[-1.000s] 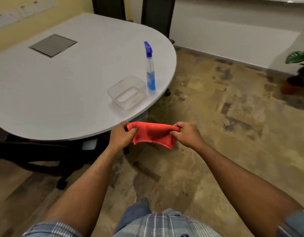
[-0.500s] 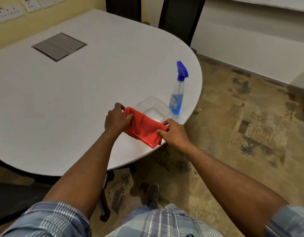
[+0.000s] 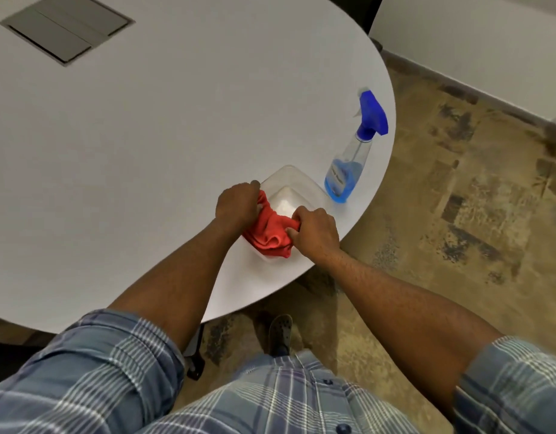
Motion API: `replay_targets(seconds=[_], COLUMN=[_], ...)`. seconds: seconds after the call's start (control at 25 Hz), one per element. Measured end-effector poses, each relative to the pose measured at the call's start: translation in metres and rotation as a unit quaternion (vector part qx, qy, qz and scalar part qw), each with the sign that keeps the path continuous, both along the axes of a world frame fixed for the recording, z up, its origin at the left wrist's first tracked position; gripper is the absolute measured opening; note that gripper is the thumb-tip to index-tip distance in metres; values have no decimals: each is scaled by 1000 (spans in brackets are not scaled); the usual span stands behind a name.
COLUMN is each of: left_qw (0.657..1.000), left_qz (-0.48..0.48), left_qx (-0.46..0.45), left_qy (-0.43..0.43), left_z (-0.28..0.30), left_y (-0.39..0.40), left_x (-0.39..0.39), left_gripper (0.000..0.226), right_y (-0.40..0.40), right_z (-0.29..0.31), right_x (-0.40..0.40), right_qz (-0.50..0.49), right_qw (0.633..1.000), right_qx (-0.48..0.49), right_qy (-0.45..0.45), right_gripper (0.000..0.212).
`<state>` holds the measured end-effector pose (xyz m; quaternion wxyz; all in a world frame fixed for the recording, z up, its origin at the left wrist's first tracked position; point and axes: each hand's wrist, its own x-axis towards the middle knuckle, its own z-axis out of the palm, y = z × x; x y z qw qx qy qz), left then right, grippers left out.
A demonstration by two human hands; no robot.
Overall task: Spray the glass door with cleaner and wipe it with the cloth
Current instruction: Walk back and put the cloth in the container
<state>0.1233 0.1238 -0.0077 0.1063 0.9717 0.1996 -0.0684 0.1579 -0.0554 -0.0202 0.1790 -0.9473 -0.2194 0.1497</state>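
Note:
A red cloth (image 3: 270,233) is bunched between my hands, low over a clear plastic tub (image 3: 290,186) near the table's front edge. My left hand (image 3: 237,203) grips the cloth's left end and my right hand (image 3: 314,230) grips its right end. The cloth covers the tub's near part. A clear spray bottle (image 3: 348,170) with blue liquid and a blue trigger head stands upright just right of the tub, close to the table's edge. No glass door is in view.
The rounded white table (image 3: 145,151) has a grey cable hatch (image 3: 67,26) at the far left. A chair base (image 3: 193,352) stands under the table by my foot. Patterned floor (image 3: 458,230) spreads to the right up to a white wall.
I have stepped up to the table. Both hands carried the cloth forward from beside the table to over the tub, and the cloth went from stretched flat to bunched up.

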Motion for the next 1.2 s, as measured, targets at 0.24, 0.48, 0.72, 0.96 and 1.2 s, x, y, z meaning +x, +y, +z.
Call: replay_targets(seconds=[0.24, 0.48, 0.72, 0.96, 1.2], left_qw=[998, 992, 998, 998, 998], left_qz=[-35, -37, -56, -66, -65], left_qx=[-52, -41, -37, 6, 15], left_qy=[-28, -113, 1, 6, 9], left_z=[-5, -10, -30, -43, -43], left_y=[-7, -2, -21, -27, -28], left_x=[-6, -22, -44, -49, -48], left_gripper=[72, 66, 131, 142, 141], right_y=[17, 3, -21, -34, -28], right_z=[-24, -26, -5, 12, 33], right_x=[10, 12, 39, 96, 129], right_qz=[70, 34, -163, -285, -227], right_qw=[985, 993, 939, 930, 941], right_qx=[-90, 43, 206, 206, 250], right_qy=[-128, -106, -221, -110, 34], right_gripper=[41, 55, 63, 85, 59])
